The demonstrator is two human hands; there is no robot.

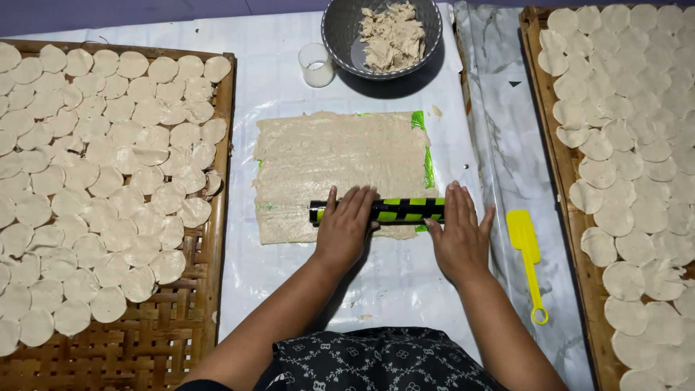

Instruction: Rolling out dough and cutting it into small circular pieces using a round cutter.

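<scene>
Flat on the white plastic sheet (289,87) that covers the work surface lies a rough rectangle of pale rolled dough (337,156), with a strip of green liner (428,163) showing along its right edge. Near the dough's near edge rests a black and green striped roller (394,211), lying crosswise. The left hand (345,226) presses down on the roller's left part, palm flat and fingers stretched forward, close together, over the roller and onto the dough. The right hand (458,233) lies at the roller's right end, also flat, fingers extended and slightly spread; neither hand curls around the roller, both simply bear on it from above.

At the sheet's far edge stands a grey colander bowl (340,36) holding ragged dough scraps (393,32), and just left of it a small clear cup (316,65). Near the right hand, toward the sheet's right side, a yellow plastic scraper (526,253) lies with its ringed handle pointing to the near edge.

Along the left edge sits a woven bamboo tray (181,333) packed with thin round dough discs (87,188), overlapping in rows; its near right corner is bare weave. A second bamboo tray (572,217) along the right edge carries more round discs (637,159). At the near edge, dark patterned clothing (376,362) of the person shows between the forearms.
</scene>
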